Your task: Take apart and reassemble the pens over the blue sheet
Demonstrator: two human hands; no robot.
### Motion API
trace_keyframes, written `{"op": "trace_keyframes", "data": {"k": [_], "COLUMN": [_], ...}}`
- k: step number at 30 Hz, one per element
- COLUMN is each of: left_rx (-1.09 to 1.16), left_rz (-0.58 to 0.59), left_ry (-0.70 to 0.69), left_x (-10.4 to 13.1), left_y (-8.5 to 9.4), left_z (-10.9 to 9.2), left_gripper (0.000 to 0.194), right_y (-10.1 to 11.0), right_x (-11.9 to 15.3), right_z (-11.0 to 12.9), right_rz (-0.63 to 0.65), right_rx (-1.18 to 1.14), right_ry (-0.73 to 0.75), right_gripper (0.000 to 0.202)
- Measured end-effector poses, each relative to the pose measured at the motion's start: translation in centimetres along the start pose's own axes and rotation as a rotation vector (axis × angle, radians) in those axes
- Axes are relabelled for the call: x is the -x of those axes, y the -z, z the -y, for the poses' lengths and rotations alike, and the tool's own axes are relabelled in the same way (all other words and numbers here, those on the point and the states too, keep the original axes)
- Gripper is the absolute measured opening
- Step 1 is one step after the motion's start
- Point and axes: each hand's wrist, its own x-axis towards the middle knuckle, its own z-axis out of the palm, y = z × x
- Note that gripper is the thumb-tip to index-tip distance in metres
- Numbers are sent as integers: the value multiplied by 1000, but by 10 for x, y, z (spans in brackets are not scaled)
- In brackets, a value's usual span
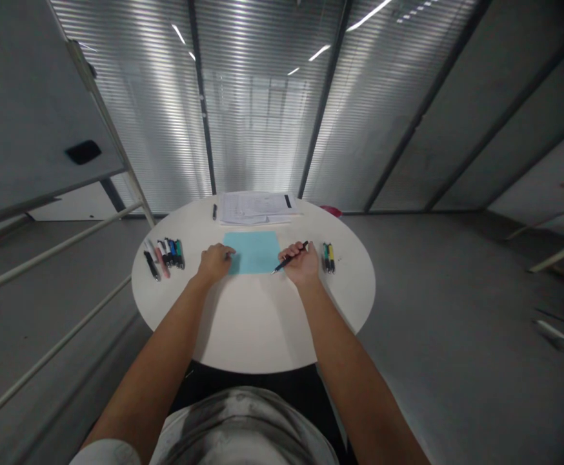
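A light blue sheet of paper (pixel 253 252) lies flat on the round white table. My left hand (pixel 214 262) rests at the sheet's left edge, its index finger stretched onto the paper and the thumb apart; its other fingers are partly hidden. Over the sheet's right edge, my right hand (pixel 302 263) is turned palm up, with its fingers closed round a dark pen (pixel 290 257). The pen slants, its tip down and to the left near the sheet's lower right corner. Beside this hand lie a green pen (pixel 325 258) and a yellow pen (pixel 331 258).
Several pens and markers (pixel 164 255) are grouped at the table's left. Printed papers (pixel 255 208) lie at the back, beside a small dark pen-like object (pixel 215 212). A whiteboard frame (pixel 110 129) stands on the left, and blinds (pixel 257 129) hang behind the round table (pixel 253 329).
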Motion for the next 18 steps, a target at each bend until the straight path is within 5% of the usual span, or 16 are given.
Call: {"op": "trace_keyframes", "data": {"k": [18], "left_rx": [-80], "left_rz": [82], "left_ry": [-17], "left_x": [4], "left_y": [-7], "left_z": [-4], "left_gripper": [31], "right_y": [14], "right_x": [2], "right_z": [10], "right_rz": [163], "right_rx": [14], "right_ry": [72], "right_gripper": [29]}}
